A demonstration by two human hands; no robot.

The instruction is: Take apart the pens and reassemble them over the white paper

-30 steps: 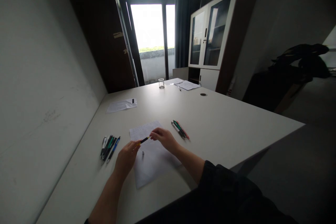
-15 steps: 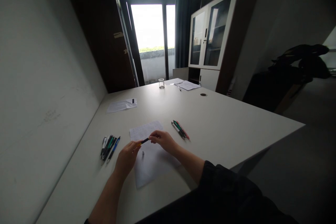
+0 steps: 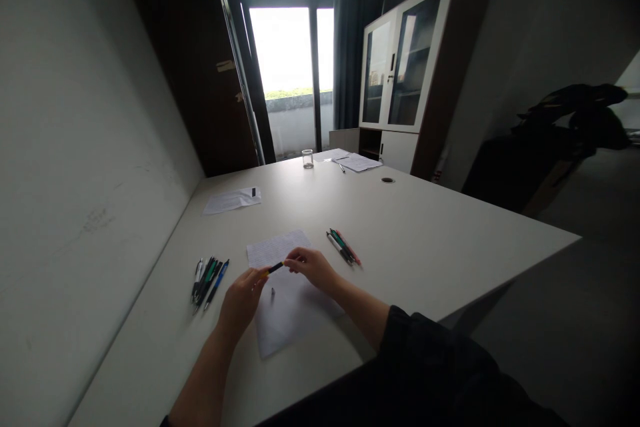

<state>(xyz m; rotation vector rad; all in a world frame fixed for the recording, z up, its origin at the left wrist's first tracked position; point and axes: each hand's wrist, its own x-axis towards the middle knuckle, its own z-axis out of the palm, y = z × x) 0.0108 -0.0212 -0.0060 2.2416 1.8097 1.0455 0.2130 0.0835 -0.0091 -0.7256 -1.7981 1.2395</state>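
Between both hands is a black and yellow pen (image 3: 276, 268), held over the paper sheet (image 3: 287, 330). My left hand (image 3: 245, 293) is closed on its yellow end at the lower left. My right hand (image 3: 311, 265) pinches the other end with thumb and fingertips, which hide that tip. A small silver cone-shaped piece (image 3: 273, 291) rests on the sheet just below the pen, near my left fingers. Handwritten-looking lines cover the far part of the sheet.
Several pens (image 3: 207, 282) lie in a pile on the left, and a few more (image 3: 343, 247) lie right of the sheet. Farther off are a plastic bag-like sheet (image 3: 233, 201), a glass (image 3: 307, 159), papers (image 3: 359, 162) and a cable hole (image 3: 388, 180). A wall borders the left side.
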